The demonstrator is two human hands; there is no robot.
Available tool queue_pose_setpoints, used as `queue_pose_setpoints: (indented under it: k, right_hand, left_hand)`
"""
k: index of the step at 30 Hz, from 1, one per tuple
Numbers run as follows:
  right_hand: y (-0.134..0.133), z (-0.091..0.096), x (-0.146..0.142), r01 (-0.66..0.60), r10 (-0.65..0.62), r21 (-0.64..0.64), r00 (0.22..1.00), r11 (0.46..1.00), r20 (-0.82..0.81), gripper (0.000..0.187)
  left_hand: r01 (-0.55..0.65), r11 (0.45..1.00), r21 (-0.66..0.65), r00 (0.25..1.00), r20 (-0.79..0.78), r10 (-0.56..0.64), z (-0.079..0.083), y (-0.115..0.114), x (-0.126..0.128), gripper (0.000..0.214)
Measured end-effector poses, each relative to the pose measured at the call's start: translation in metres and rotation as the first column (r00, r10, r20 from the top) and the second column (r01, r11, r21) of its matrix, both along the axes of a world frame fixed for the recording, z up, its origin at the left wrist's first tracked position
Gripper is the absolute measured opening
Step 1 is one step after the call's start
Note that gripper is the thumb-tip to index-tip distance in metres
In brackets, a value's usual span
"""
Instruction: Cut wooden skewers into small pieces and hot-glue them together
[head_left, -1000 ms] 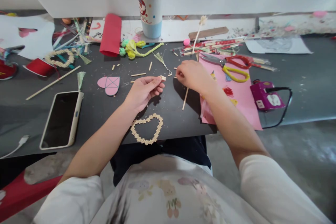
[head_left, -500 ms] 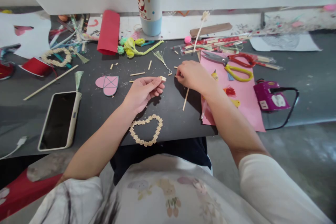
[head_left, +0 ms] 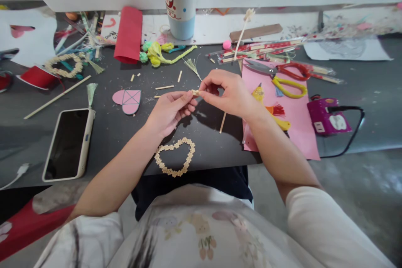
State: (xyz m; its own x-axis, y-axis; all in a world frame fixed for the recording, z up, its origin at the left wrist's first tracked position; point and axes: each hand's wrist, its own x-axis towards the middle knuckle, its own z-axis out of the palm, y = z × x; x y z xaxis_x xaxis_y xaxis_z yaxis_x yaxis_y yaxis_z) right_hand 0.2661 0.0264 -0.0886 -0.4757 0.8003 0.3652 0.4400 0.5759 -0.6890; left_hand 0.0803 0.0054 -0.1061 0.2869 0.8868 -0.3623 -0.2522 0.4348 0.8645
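Observation:
Between the thumb and fingers of my left hand [head_left: 172, 111] is a small cluster of short pale wooden stick pieces [head_left: 195, 92]. Pinched against its right end are the fingertips of my right hand [head_left: 224, 94]; whether they hold a separate piece is too small to see. Below my left hand, at the table's front edge, lies a heart-shaped ring [head_left: 175, 173] made of little wooden pieces. A thin wooden stick [head_left: 222, 123] lies under my right hand. Beyond the hands is a pale green tassel [head_left: 192, 66], and several cut stick pieces [head_left: 164, 87] are scattered to the left.
Right of my hands, scissors [head_left: 282, 76] and a yellow-handled tool [head_left: 259, 93] rest on pink paper [head_left: 300, 134], beside a purple box [head_left: 328, 116] with a black cable. A pink paper heart [head_left: 132, 101] and a phone [head_left: 67, 144] lie left. A bottle [head_left: 182, 16] stands behind.
My right hand has moved left from the tabletop to the wooden cluster, its fingertips now meeting those of my left hand. The left hand has kept its hold. The view has shifted slightly.

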Motion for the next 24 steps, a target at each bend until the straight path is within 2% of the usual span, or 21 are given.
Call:
queue_pose_setpoints:
  k: [7,17,24]
  right_hand:
    - [-0.0021,-0.001,-0.0013,0.023,-0.023,-0.006,1.0,1.0,0.005,0.009]
    - [-0.0032,-0.0029,-0.0014,0.042,-0.041,-0.019,0.999,0.999,0.031,0.012]
    - [-0.0043,-0.0042,-0.0012,0.011,-0.011,0.055,1.0,0.998,0.014,0.011]
  left_hand:
    - [0.004,1.0,0.021,1.0,0.01,-0.004,-0.0011,-0.0007,-0.0006,0.024]
    - [-0.022,0.999,0.047,0.998,-0.055,0.025,0.0014,-0.0013,-0.0001,0.026]
    - [-0.031,0.998,0.063,0.997,-0.068,0.035,0.0009,-0.003,0.0006,0.026]
